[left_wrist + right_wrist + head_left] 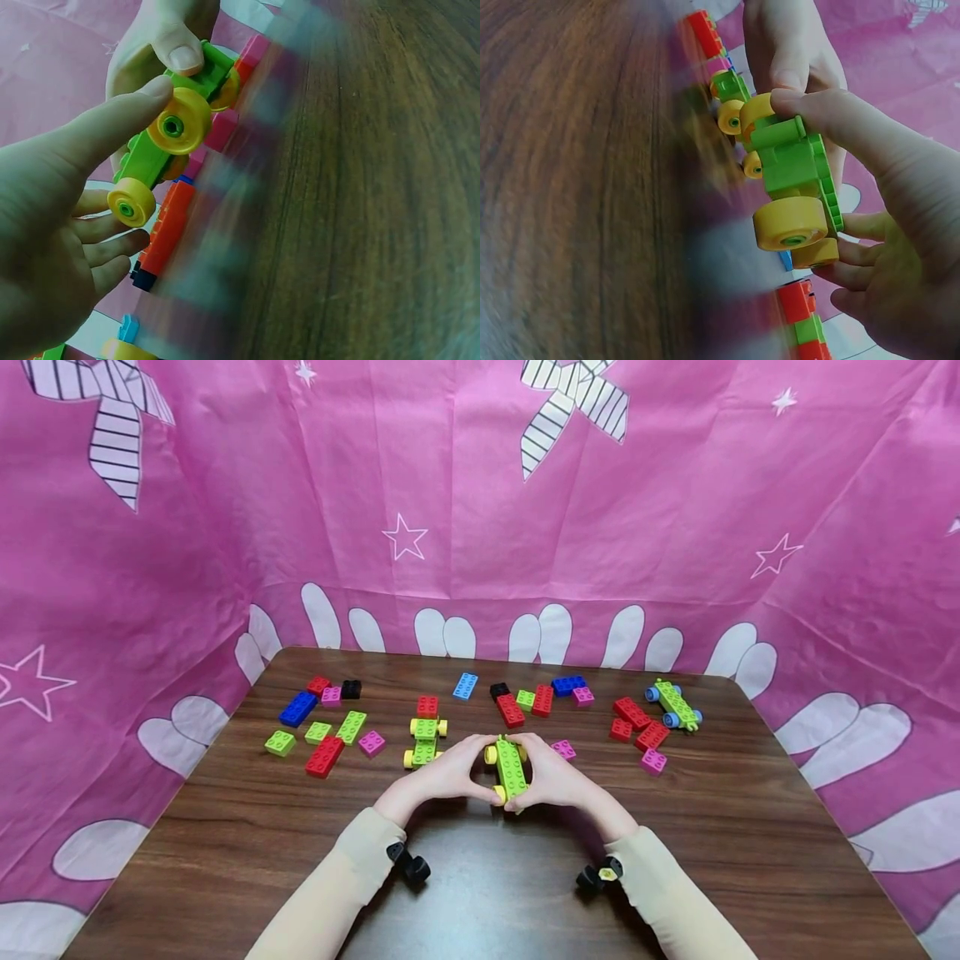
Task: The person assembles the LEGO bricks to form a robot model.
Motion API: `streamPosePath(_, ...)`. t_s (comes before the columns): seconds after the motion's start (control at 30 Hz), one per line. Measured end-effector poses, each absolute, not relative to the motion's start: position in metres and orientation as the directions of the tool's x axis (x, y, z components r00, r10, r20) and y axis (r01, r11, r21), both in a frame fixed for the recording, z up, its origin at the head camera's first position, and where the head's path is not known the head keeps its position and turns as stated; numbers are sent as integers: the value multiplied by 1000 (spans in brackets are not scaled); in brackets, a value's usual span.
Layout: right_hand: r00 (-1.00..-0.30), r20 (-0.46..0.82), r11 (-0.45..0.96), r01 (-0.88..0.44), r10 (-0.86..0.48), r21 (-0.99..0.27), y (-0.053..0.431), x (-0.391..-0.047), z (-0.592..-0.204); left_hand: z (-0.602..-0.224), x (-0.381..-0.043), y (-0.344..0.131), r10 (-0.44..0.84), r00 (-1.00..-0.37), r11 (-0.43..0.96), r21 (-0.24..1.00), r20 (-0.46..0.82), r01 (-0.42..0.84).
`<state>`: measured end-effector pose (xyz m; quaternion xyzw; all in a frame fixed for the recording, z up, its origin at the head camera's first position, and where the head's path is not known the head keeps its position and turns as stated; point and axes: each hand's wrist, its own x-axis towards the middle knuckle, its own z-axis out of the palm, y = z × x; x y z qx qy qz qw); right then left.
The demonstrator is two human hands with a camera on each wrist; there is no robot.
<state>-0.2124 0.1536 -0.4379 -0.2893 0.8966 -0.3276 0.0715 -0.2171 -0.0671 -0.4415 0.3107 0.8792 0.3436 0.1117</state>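
Lime-green studded plastic car base w/ yellow wheels [512,768] is btwn your L hand [446,770] & R hand [557,772], fingers of both gripping it, thumbs at near end. Just past L fingers: 2nd lime-green base, yellow wheels [425,729]. Just past R fingers: pink studded plastic brick [563,749]. Below: brown wood-grain table [720,852].

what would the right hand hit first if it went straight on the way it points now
The green car that the right hand holds; past it, probably the red brick just beyond, though depth is unclear and the hand might pass above.
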Motion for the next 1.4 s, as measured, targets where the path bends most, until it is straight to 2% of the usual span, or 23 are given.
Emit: streamPosePath(1.4, -850, 5, 675, -422, -527, -605, 139, -201, -452, -449, -212, -74, 675, -735, 577, 668, -66, 470)
